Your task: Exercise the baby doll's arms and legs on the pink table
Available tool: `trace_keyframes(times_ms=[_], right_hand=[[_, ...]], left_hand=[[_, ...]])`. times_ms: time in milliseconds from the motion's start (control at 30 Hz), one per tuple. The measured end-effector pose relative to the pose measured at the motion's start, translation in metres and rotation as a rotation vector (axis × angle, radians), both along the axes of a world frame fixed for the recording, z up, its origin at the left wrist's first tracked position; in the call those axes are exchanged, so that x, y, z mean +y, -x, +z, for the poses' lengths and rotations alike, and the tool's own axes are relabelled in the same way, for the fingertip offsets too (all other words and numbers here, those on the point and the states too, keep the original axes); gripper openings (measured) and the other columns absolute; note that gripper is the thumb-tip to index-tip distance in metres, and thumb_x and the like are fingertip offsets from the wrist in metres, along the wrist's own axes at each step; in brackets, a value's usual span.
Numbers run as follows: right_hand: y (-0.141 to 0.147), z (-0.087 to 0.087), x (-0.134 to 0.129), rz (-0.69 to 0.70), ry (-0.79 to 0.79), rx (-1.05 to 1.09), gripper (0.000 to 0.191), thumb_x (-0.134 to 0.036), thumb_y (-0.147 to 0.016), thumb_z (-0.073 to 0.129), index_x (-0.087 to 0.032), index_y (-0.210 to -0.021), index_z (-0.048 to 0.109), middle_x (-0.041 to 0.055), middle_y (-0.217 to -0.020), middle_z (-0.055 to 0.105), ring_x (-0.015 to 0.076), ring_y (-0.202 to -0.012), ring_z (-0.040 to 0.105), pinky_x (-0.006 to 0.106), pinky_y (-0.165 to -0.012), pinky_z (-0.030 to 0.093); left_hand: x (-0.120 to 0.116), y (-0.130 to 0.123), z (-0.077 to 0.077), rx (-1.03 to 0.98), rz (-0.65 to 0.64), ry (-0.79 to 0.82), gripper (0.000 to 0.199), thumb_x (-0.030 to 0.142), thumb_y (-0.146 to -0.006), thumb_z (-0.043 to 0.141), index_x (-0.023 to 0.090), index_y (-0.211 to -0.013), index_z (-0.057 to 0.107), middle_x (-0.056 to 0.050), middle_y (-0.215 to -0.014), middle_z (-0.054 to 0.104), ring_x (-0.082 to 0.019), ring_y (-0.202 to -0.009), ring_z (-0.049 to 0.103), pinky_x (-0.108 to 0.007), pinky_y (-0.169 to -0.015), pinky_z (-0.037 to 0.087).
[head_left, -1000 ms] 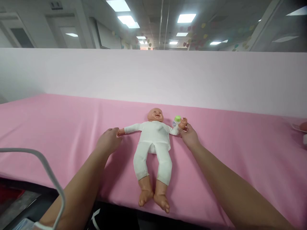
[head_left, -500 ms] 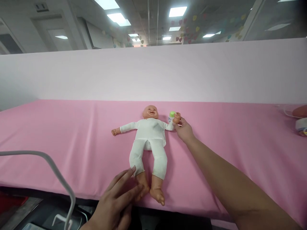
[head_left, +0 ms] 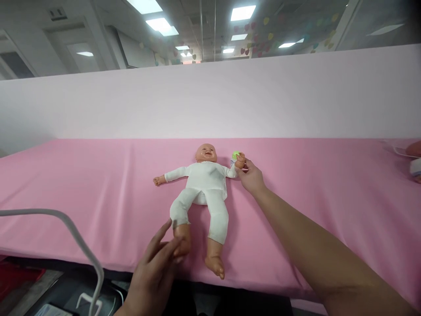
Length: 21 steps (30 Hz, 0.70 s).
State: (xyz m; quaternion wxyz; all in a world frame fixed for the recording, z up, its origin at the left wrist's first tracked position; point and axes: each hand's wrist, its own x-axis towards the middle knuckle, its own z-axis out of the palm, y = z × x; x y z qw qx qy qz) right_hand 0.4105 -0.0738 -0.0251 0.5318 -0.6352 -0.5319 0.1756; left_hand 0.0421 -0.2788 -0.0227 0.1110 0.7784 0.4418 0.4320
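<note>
A baby doll (head_left: 203,188) in white clothes lies face up on the pink table cover (head_left: 82,184), arms spread, feet toward me. My left hand (head_left: 154,270) grips the doll's left-side foot at the table's front edge and holds that leg out to the left. My right hand (head_left: 251,177) reaches far across and pinches the doll's right-side wrist. A small bottle with a green cap (head_left: 235,156) stands right behind that doll hand.
A pale pink partition (head_left: 210,101) runs along the far side of the table. A white curved cable or frame (head_left: 75,245) arcs at lower left. Some items (head_left: 415,166) lie at the far right edge, partly cut off.
My left hand left the doll's outstretched hand, came down to its feet, then took one foot and pulled that leg to the left. My right hand has stayed at the other wrist.
</note>
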Motion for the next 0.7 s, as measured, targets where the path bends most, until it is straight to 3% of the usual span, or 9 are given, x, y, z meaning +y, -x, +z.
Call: trace_keyframes(times_ms=[67,133,300,400,500,700], right_hand=[[0.0,0.0,0.0,0.0,-0.001,0.001,0.06,-0.039,-0.088,0.069,-0.032,-0.146,0.06,0.0039,-0.117,0.077,0.0244,-0.095,0.075,0.042,-0.088,0.061],[0.001,0.0,0.0,-0.004,0.0,-0.008,0.059,-0.039,-0.088,0.069,-0.031,-0.146,0.06,0.0041,-0.116,0.077,0.0246,-0.096,0.075,0.042,-0.088,0.061],[0.0,-0.002,0.0,-0.001,-0.001,-0.026,0.053,-0.041,-0.089,0.067,-0.028,-0.14,0.064,0.0053,-0.116,0.077,0.0248,-0.096,0.074,0.04,-0.084,0.06],[0.0,-0.002,-0.001,-0.015,0.005,-0.026,0.05,-0.041,-0.089,0.066,-0.027,-0.136,0.066,0.0057,-0.114,0.077,0.025,-0.096,0.074,0.041,-0.084,0.06],[0.001,0.0,-0.001,-0.027,0.01,-0.006,0.049,-0.041,-0.088,0.068,-0.026,-0.135,0.066,0.0065,-0.113,0.077,0.0249,-0.094,0.074,0.041,-0.083,0.06],[0.007,0.005,-0.005,-0.042,-0.018,-0.025,0.047,-0.04,-0.087,0.071,-0.026,-0.131,0.065,0.0053,-0.11,0.077,0.0237,-0.092,0.074,0.039,-0.084,0.059]], left_hand=[[0.003,0.002,0.004,-0.211,0.025,0.148,0.037,0.029,-0.099,0.064,0.033,-0.135,0.07,-0.008,-0.159,0.053,-0.031,-0.123,0.069,-0.034,-0.085,0.067],[0.006,0.003,0.008,-0.465,0.029,0.321,0.036,0.038,-0.098,0.067,0.029,-0.133,0.071,-0.01,-0.161,0.051,-0.033,-0.118,0.071,-0.037,-0.08,0.069],[0.009,-0.003,0.024,-0.882,0.103,0.506,0.046,0.043,-0.082,0.085,0.025,-0.123,0.073,-0.011,-0.157,0.055,-0.021,-0.09,0.075,-0.036,-0.081,0.067],[0.012,-0.005,0.036,-1.015,0.167,0.583,0.054,0.041,-0.072,0.093,0.024,-0.12,0.075,-0.008,-0.135,0.069,-0.017,-0.084,0.072,-0.028,-0.074,0.064],[0.017,-0.002,0.043,-1.118,0.201,0.642,0.057,0.038,-0.066,0.097,0.024,-0.117,0.076,-0.004,-0.115,0.072,-0.015,-0.085,0.071,-0.021,-0.07,0.06],[0.024,0.005,0.049,-1.101,0.218,0.733,0.062,0.044,-0.067,0.097,0.024,-0.121,0.074,-0.006,-0.113,0.071,-0.02,-0.086,0.073,-0.023,-0.062,0.06]])
